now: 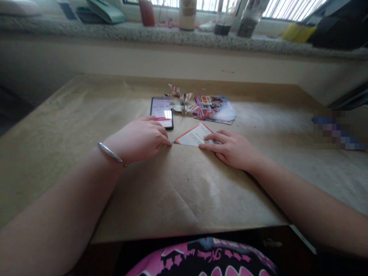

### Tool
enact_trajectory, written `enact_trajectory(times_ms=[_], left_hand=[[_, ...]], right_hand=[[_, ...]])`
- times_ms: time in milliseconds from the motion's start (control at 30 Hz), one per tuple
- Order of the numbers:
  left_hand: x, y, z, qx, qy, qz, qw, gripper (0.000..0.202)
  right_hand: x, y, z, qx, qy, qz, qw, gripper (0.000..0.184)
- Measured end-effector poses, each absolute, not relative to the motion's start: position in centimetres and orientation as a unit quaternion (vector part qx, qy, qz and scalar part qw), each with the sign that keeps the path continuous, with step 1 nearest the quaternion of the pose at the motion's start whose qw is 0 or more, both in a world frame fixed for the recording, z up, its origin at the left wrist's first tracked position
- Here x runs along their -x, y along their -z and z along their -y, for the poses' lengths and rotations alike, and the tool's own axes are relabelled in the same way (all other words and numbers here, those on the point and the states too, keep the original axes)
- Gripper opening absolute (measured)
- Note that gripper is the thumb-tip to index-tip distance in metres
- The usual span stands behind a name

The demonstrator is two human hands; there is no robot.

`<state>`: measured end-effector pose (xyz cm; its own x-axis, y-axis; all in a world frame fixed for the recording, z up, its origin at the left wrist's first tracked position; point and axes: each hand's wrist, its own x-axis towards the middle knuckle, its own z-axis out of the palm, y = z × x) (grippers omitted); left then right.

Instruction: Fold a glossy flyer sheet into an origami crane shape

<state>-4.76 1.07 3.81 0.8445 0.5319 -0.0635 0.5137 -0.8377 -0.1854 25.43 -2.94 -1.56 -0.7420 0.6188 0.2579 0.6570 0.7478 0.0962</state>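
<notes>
A sheet of printed paper, folded into a triangle with white text side up and red edges, lies flat on the table in front of me. My left hand, with a silver bangle at its wrist, has its fingertips together at the paper's left corner. That hand partly covers the near edge of a phone. My right hand rests on the paper's right part, fingers stretched out and lying on it. The paper's right corner is hidden beneath those fingers.
Behind the paper stand folded paper shapes with pointed petals. A stack of colourful printed leaflets lies to their right. Bottles and jars line the granite windowsill. A blurred blue item sits at the far right.
</notes>
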Motion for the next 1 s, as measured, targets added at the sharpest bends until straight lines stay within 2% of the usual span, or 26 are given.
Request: enact_trajectory(times_ms=[433, 633, 767, 1000], left_hand=[[5.2, -3.8, -1.4, 0.947, -0.052, 0.314, 0.039, 0.034], [4.1, -3.2, -0.8, 0.937, -0.022, 0.341, 0.072, 0.029], [2.8, -1.8, -0.3, 0.961, 0.056, 0.268, 0.046, 0.033], [1.8, -0.8, -0.1, 0.97, 0.056, 0.233, 0.039, 0.032]], right_hand=[[-25.5, 1.7, 2.9, 0.342, 0.082, 0.929, 0.111, 0.039], [-25.3, 1.6, 3.0, 0.352, 0.075, 0.925, 0.119, 0.04], [-25.0, 1.5, 3.0, 0.355, 0.073, 0.923, 0.129, 0.04], [-25.1, 1.6, 2.8, 0.352, 0.069, 0.925, 0.129, 0.04]])
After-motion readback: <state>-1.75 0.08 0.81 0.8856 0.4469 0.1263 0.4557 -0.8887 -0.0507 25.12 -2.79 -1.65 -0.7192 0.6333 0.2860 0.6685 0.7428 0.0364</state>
